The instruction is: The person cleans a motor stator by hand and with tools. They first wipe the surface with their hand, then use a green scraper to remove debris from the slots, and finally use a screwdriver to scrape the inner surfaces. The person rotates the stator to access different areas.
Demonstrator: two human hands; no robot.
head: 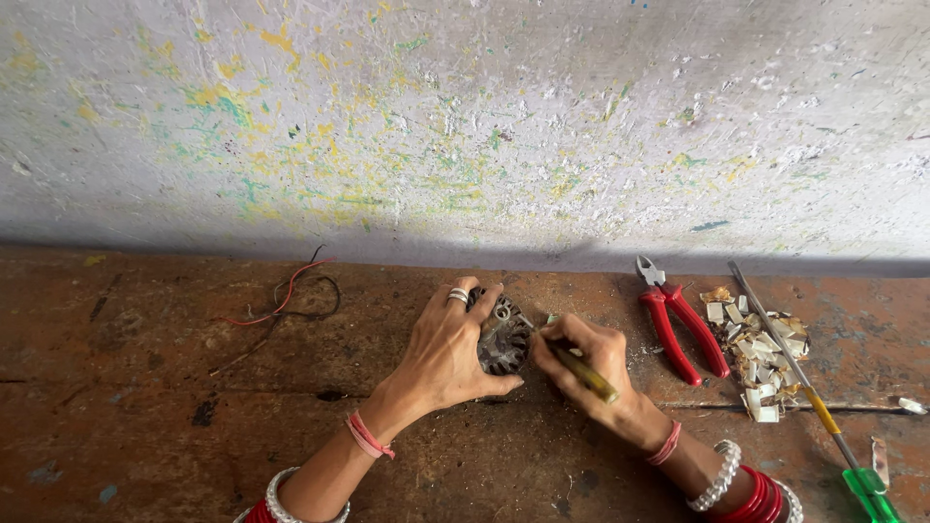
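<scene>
- Head view: left hand (448, 351) clamped over a round metal motor core (504, 337) sitting mid-bench (145, 426).
- Right hand (586, 358) pinched tight on a yellow-handled tool (586, 373), tip at the core.
- Red pliers (678, 329), pile of white scraps (760, 353) and green-handled screwdriver (823, 412) just right.

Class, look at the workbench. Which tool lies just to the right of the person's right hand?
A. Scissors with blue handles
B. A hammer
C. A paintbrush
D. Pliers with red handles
D: the pliers with red handles lie on the bench just right of the right hand, beside a pile of pale scraps.
</scene>
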